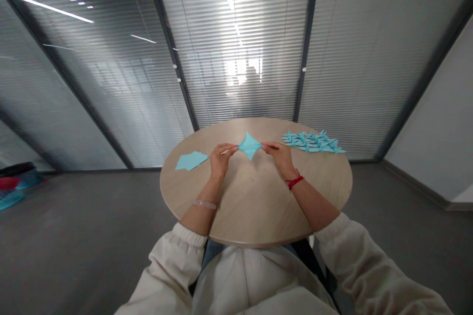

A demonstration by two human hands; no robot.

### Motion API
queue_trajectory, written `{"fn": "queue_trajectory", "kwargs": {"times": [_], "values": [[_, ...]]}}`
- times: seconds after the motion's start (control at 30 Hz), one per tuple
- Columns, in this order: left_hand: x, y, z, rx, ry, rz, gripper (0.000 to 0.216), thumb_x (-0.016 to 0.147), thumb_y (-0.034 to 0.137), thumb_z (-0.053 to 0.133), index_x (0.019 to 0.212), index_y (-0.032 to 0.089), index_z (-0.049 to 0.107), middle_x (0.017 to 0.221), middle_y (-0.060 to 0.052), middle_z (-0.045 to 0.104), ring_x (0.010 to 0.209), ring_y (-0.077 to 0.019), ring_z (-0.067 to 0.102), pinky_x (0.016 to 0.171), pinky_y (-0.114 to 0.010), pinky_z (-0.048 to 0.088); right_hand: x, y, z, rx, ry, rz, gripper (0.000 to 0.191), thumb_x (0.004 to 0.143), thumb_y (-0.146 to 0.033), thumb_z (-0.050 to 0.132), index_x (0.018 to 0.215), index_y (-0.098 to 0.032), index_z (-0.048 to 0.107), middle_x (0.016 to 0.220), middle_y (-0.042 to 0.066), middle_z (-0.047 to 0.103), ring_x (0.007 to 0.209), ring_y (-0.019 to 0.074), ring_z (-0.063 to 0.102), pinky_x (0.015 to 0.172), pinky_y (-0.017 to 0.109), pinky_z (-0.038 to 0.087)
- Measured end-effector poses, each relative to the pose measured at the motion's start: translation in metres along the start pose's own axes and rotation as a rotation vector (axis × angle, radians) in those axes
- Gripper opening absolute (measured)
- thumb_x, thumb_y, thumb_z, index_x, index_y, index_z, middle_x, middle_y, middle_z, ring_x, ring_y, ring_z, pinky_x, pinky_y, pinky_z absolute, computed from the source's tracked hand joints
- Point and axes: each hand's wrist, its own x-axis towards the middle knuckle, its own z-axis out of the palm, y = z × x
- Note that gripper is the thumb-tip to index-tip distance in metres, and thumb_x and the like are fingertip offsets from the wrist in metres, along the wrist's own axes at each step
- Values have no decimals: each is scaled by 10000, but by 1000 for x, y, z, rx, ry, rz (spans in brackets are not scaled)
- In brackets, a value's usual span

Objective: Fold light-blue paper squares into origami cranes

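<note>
Between my two hands a light blue piece of origami paper (250, 146) is held up above the table, spread in a four-pointed, diamond-like shape. My left hand (221, 156) pinches its left point between thumb and fingers. The right point is pinched by my right hand (280, 156). Beside my left hand, flat blue paper sheets (191, 161) lie on the tabletop. To the right, beyond my right hand, several folded blue paper cranes (312, 141) are clustered in rows.
The round wooden table (254, 206) stands in front of me, its far edge near a glass wall with blinds (244, 93). A white wall (439, 123) rises at the right. Blue and red items (16, 182) sit on the floor at the far left.
</note>
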Motion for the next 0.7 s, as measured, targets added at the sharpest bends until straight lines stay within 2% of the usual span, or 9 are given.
{"fn": "queue_trajectory", "kwargs": {"times": [0.23,0.5,0.7], "values": [[-1,3,3,-102,-21,-172,266,645,363,755,804,151,757,879,-96,728,753,-179,619,721,-320,508,0,4,-1,39,-22,66,348,626,-439,749,844,-168,756,746,57,726,702,168,636,704,307,488],[-2,1,3,-182,-68,-228,390,667,472,734,838,121,739,877,-102,722,751,-189,661,710,-332,550,1,0,-1,48,26,70,352,621,-473,740,761,-150,733,724,62,709,660,153,620,670,294,481],[-2,-1,2,-154,-91,-247,429,692,517,700,824,109,714,739,-112,712,656,-179,661,660,-316,543,1,0,0,54,49,65,408,618,-530,725,759,-147,715,705,66,702,642,148,615,645,282,491]]}}
